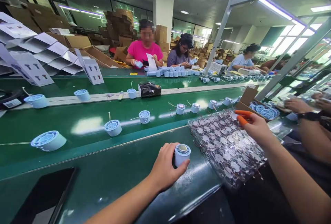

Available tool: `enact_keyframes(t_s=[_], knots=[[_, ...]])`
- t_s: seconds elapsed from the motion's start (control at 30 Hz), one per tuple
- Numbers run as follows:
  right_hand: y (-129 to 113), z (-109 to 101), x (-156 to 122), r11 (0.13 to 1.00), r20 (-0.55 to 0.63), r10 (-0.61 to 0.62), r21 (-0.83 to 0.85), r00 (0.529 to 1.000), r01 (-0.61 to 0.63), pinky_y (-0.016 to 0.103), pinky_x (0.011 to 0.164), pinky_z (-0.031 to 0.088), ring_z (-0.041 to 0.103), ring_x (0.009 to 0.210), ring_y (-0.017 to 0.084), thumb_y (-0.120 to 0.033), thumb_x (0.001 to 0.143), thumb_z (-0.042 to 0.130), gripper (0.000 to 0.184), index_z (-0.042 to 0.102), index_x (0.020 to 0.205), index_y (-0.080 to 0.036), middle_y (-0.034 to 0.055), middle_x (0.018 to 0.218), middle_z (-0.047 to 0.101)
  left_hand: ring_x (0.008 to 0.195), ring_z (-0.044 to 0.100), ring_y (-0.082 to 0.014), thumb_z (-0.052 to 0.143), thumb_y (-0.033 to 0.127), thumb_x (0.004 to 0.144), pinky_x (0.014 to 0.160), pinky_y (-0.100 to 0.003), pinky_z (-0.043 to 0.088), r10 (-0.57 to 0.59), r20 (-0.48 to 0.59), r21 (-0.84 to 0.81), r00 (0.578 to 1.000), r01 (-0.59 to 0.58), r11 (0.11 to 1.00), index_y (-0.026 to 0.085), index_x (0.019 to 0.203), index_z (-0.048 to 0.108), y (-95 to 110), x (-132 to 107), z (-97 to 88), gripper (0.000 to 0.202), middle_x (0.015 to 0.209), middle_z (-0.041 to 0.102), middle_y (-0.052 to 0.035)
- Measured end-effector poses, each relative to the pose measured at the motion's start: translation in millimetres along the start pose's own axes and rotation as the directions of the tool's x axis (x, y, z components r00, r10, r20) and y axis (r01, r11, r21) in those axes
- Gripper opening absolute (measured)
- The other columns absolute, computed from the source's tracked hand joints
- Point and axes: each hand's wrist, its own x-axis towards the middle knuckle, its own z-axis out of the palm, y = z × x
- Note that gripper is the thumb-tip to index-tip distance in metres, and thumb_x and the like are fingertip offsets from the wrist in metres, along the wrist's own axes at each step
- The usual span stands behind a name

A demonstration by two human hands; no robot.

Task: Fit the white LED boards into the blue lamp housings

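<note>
My left hand (165, 167) is wrapped around a light blue plastic housing (182, 158), a short cylinder standing upright on the green bench with a pale round piece in its top. Over the far part of a clear plastic tray (227, 144), my right hand (256, 129) has orange finger covers on thumb and forefinger. Its fingertips pinch what looks like a round white disc (234, 115). Rows of round whitish parts with thin dark wires fill the tray, which lies to the right of the held housing.
Several similar blue housings (112, 128) with wires stand along the green conveyor belt (85, 138). A phone (43, 196) lies front left. A black packet (150, 90) sits beyond the belt. Blue rings fill a cardboard box (247, 99) at right, near a co-worker's arm (310, 127). Others sit opposite.
</note>
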Motion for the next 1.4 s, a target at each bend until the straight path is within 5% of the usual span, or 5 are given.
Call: enact_keyframes(t_s=[0.27,0.67,1.0,1.17,1.4], knots=[[-71.4,70.4,-7.6,0.949,0.435,-0.14,0.316,0.889,-0.005,0.025,0.048,0.039,0.05,0.056,0.012,-0.051,0.082,0.072,0.047,0.073,0.119,-0.021,0.0011,0.07,0.064,0.11,0.061,-0.0314,0.071,0.044,0.085,0.095,-0.048,0.048,-0.071,-0.014,0.186,0.997,0.073,0.98,0.025,0.127,0.051,2.7,13.3,-24.6,0.05,0.122,0.065,-0.0108],[-18.5,96.3,-21.4,0.962,0.514,-0.076,0.263,0.854,-0.073,0.027,0.049,0.042,0.055,0.057,0.014,-0.047,0.086,0.063,0.041,0.074,0.115,-0.02,0.0036,0.076,0.07,0.116,0.061,-0.039,0.07,0.042,0.085,0.116,-0.065,0.021,-0.271,-0.03,0.728,0.962,0.207,0.653,0.011,0.107,0.066,-44.5,198.8,-64.6,0.038,0.114,0.068,-0.0218],[-10.7,96.9,-16.6,0.937,0.523,-0.247,-0.085,0.816,0.338,0.033,0.065,0.05,0.061,0.068,0.019,-0.029,0.092,0.051,0.032,0.076,0.109,-0.02,0.0083,0.087,0.069,0.109,0.065,-0.0371,0.045,0.026,0.095,0.09,-0.049,0.052,-0.261,-0.078,0.749,0.962,0.229,0.622,0.016,0.142,0.049,-53.4,110.6,-100.5,0.048,0.131,0.057,-0.0227],[-5.5,104.8,-14.1,0.889,0.586,-0.217,-0.212,0.781,0.406,0.037,0.077,0.053,0.067,0.084,0.024,-0.035,0.083,0.069,0.047,0.069,0.127,-0.02,0.0121,0.108,0.07,0.112,0.065,-0.0293,0.065,0.03,0.086,0.093,-0.042,0.055,-0.09,0.179,0.354,0.98,0.022,0.935,0.024,0.104,0.064,-19.7,60.9,-67.7,0.018,0.119,0.07,-0.0083],[-15.8,99.3,-19.1,0.756,0.484,-0.165,-0.497,0.859,0.425,0.039,0.079,0.052,0.069,0.089,0.029,-0.033,0.084,0.063,0.038,0.071,0.12,-0.021,0.0109,0.106,0.073,0.094,0.069,-0.0201,0.044,0.014,0.096,0.085,-0.039,0.057,0.268,0.123,0.126,0.955,-0.283,0.951,0.021,0.087,0.072,-18.3,33.0,-24.6,0.03,0.128,0.068,-0.0098]])
